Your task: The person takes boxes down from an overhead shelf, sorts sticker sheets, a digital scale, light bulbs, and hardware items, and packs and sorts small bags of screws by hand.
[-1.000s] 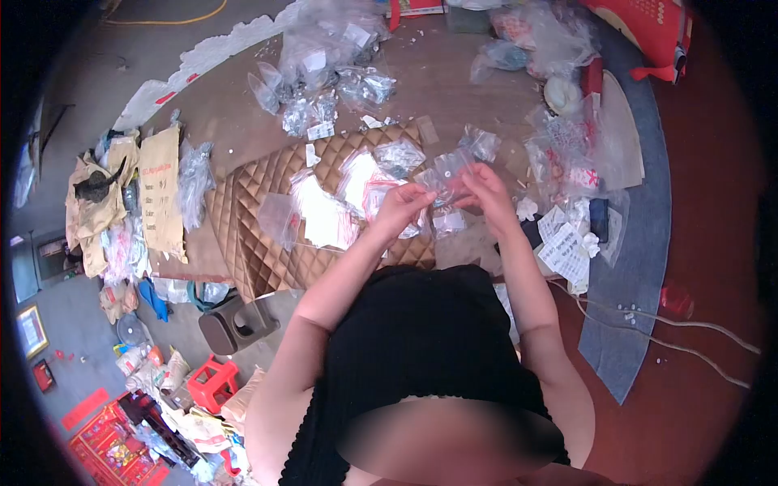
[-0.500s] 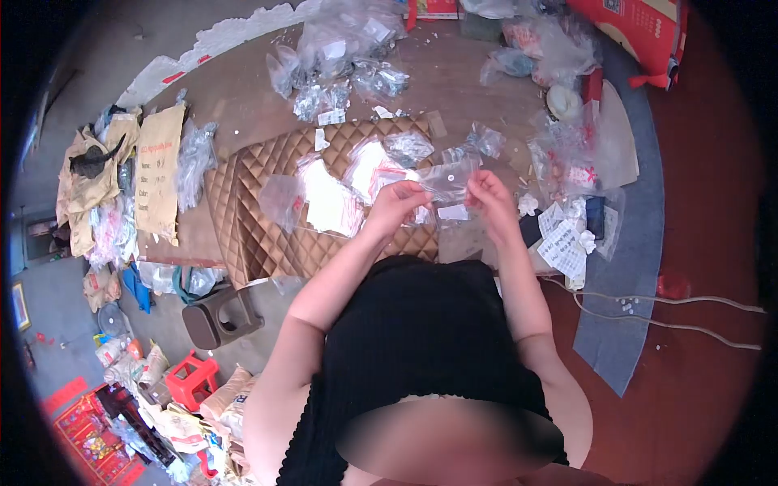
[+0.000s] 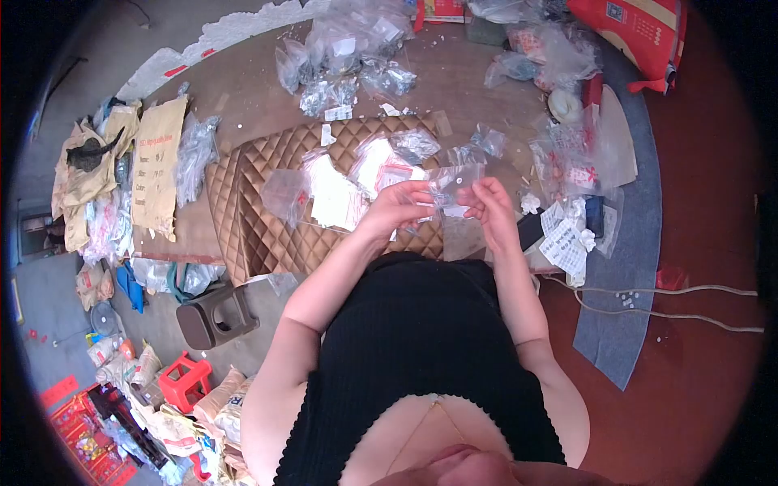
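Note:
A small clear plastic bag [image 3: 455, 176] is stretched between my two hands above the near edge of the table. My left hand [image 3: 399, 209] pinches its left side, fingers pressed together. My right hand [image 3: 493, 207] grips the other side between thumb and fingers. A small white round mark shows on the bag; what lies inside, if anything, is too small to make out. Just beyond my left hand, white cards or packets [image 3: 334, 198] lie in a pile on a brown quilted mat [image 3: 267, 174]. Another clear bag [image 3: 284, 194] rests at the pile's left.
Filled clear bags [image 3: 356, 49] are heaped at the table's far side. More bags and written paper slips [image 3: 563, 247] lie to the right. On the left are brown paper packages [image 3: 158, 170]. A brown stool [image 3: 215, 314] and red stool [image 3: 185, 381] stand on the floor.
Both hands have shifted slightly downward on the bag, and its upper edge now stands higher above my fingers. The camera view has moved a little.

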Demonstrator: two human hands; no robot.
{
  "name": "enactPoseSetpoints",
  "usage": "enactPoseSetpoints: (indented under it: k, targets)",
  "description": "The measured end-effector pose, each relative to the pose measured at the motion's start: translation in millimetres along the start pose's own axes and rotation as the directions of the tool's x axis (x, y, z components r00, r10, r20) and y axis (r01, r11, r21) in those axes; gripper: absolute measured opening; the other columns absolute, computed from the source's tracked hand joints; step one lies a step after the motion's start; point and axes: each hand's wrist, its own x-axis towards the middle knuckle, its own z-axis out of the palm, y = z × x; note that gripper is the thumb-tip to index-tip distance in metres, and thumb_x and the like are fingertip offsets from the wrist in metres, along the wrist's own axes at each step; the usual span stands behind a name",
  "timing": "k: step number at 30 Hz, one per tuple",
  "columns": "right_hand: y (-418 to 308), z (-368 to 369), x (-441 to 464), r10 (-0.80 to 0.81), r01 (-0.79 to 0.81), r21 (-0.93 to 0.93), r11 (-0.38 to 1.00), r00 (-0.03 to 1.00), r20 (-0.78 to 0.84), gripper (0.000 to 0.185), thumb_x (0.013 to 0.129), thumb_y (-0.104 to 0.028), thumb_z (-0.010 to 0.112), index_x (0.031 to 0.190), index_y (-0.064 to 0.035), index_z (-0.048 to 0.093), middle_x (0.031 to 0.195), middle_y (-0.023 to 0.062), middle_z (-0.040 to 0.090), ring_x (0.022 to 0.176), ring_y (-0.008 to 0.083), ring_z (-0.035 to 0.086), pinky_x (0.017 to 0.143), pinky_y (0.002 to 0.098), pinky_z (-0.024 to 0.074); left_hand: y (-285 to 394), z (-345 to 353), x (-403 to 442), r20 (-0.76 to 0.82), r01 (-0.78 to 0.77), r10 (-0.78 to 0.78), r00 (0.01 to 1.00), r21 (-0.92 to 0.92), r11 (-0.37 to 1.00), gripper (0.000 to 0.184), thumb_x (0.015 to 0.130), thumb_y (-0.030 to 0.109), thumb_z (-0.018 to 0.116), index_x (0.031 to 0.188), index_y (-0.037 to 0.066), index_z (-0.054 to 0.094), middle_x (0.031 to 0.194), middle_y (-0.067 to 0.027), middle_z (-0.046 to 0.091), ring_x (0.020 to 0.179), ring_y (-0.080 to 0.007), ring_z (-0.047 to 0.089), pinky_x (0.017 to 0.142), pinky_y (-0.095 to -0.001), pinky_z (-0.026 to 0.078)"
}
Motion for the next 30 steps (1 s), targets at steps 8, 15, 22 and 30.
enactPoseSetpoints:
  k: [8,15,22,30]
  targets:
    - [6,23,-9,-0.025,0.041,-0.163,0.986,0.995,0.096,0.031,0.086,-0.009,0.07,0.111,-0.0083,0.051,0.099,0.0067,0.064,0.083,0.0146,0.065,0.067,0.0265,0.0533,0,-4,-5,-0.043,-0.105,0.118,0.992,0.226,0.969,0.031,0.083,0.004,0.073,0.112,0.004,0.063,0.082,0.0014,0.066,0.064,-0.0032,0.056,0.053,-0.0169,0.043]
    - [6,25,-9,-0.006,0.021,-0.138,0.99,0.994,0.106,0.035,0.082,-0.006,0.073,0.11,-0.0072,0.052,0.092,0.0055,0.063,0.081,0.0146,0.065,0.066,0.0263,0.0541,-7,-9,-7,-0.071,-0.056,0.069,0.995,0.174,0.983,0.031,0.083,0.006,0.073,0.112,0.005,0.062,0.085,0.0022,0.065,0.067,-0.002,0.055,0.052,-0.0156,0.039]
    - [2,23,-13,-0.008,0.017,-0.133,0.991,0.997,0.072,0.034,0.081,-0.004,0.072,0.108,-0.0076,0.052,0.091,0.0048,0.063,0.081,0.0141,0.066,0.067,0.0255,0.0546,-13,-2,-3,-0.045,-0.035,0.042,0.998,0.136,0.99,0.032,0.083,0.007,0.073,0.113,0.006,0.062,0.08,0.004,0.062,0.064,-0.0028,0.055,0.051,-0.0169,0.04]
    - [15,3,-14,-0.025,0.065,-0.325,0.944,0.992,0.127,0.035,0.08,-0.002,0.073,0.107,-0.0076,0.051,0.091,0.0025,0.061,0.082,0.0117,0.062,0.07,0.0263,0.0511,-24,2,1,-0.021,-0.007,0.015,1.0,0.338,0.941,0.023,0.083,0.008,0.075,0.104,0.006,0.067,0.078,0.0047,0.062,0.058,-0.0015,0.05,0.049,-0.0168,0.037]
